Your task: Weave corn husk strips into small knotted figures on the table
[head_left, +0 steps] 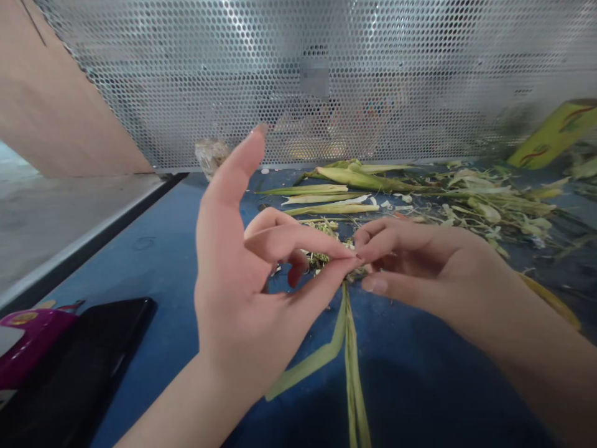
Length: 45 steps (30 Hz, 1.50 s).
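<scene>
My left hand [256, 274] has its thumb and index finger pinched together, with its little finger raised. Whatever sits in that pinch is too small and covered to name. My right hand [433, 261] meets it fingertip to fingertip, its fingers curled and its thumb slightly lower; what it holds, if anything, is hidden. Right below the touching fingertips, long green leaf strips [351, 361] run toward me, one bent off to the left. Whether they are held or lie on the table cannot be told. Behind the fingers is a small heap of plant bits [321, 246].
On the blue table [153, 261], green stalks [364, 177] and a pile of leafy scraps [494, 202] lie at the back. A perforated metal panel [280, 74] stands behind. A black phone [79, 373] and a purple object [37, 339] are at left, a yellow packet [555, 134] at right.
</scene>
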Tool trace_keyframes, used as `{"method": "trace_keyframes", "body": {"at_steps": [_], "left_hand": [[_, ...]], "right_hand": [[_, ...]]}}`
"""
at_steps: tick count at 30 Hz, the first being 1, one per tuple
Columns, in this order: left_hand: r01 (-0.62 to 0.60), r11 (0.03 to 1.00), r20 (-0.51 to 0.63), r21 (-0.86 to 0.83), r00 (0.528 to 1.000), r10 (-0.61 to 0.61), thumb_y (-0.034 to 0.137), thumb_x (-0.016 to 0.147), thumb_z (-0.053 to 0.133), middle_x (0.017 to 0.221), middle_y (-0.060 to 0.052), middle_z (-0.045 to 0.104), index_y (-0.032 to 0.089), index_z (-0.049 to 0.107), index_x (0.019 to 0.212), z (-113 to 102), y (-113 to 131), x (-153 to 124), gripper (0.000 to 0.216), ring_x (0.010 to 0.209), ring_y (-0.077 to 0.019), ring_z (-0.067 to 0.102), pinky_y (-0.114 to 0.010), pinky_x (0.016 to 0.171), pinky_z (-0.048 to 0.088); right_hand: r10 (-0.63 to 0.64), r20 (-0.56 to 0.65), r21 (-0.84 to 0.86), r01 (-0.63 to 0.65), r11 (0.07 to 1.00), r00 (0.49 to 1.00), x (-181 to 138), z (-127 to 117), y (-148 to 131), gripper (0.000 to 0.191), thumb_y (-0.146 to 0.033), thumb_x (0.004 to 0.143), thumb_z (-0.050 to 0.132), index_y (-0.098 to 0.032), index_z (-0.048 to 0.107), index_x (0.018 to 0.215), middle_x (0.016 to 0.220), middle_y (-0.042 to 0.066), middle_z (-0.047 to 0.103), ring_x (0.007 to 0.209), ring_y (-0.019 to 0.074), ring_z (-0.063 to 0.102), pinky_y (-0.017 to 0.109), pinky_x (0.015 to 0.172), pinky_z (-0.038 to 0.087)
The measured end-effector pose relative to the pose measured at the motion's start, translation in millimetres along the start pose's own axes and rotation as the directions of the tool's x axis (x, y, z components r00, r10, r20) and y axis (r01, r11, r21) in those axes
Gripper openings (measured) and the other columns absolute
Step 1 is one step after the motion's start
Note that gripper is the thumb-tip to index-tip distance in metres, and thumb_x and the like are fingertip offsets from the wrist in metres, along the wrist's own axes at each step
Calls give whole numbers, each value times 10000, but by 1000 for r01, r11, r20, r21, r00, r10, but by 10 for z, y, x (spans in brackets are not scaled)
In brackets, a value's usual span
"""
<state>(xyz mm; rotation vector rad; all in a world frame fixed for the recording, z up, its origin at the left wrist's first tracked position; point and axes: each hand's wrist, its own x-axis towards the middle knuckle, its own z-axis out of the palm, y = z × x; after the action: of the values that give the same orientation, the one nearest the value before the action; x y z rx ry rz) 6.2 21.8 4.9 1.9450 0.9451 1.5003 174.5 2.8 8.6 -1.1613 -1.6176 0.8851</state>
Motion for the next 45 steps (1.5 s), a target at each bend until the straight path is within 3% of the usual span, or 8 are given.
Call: {"method": "trace_keyframes", "body": {"at_steps": [3,14,21,26,38,45], "left_hand": [[36,998,-5,-55,999,-36,95,612,697,621,73,643,335,247,1307,18,23,24,862,618,-162,612,-249,462,423],[167,964,-37,-208,983,-178,138,622,703,586,61,639,235,288,1270,89,96,63,776,589,-160,585,-298,517,484],[168,962,-4,-214,985,-173,183,613,722,633,58,648,348,334,1249,49,1,49,763,632,-201,640,-303,513,498],[182,958,3,-223,983,-186,172,625,714,626,59,656,301,297,1294,52,20,49,799,629,-177,636,-305,570,515],[331,889,2,-316,937,-349,209,625,715,666,40,670,303,374,1248,26,-28,101,716,625,-160,639,-247,482,508],[352,884,83,-308,935,-343,184,572,747,741,6,689,303,307,1310,55,-9,72,868,662,-181,645,-263,488,523]], "right_hand": [[-6,-22,-20,6,1000,1000,7,27,4,71,-292,665,681,-243,672,715,856,3,609,778,134,570,245,645,474],[-96,-139,-172,71,983,986,10,99,-6,41,-250,666,672,-220,677,694,840,18,623,721,135,579,246,588,471],[-173,-176,-237,129,963,969,-7,126,-2,27,-206,682,645,-225,659,669,800,21,619,748,153,584,254,588,476],[-198,-178,-270,146,952,964,-29,121,1,63,-195,697,627,-245,656,672,834,16,619,760,156,583,265,602,475],[-201,-219,-288,134,948,955,-24,121,3,39,-209,696,628,-237,651,684,799,20,618,752,159,578,275,605,472],[-190,-226,-280,123,952,955,-16,117,-3,41,-189,693,622,-218,642,673,799,18,604,701,132,567,243,564,461]]}}
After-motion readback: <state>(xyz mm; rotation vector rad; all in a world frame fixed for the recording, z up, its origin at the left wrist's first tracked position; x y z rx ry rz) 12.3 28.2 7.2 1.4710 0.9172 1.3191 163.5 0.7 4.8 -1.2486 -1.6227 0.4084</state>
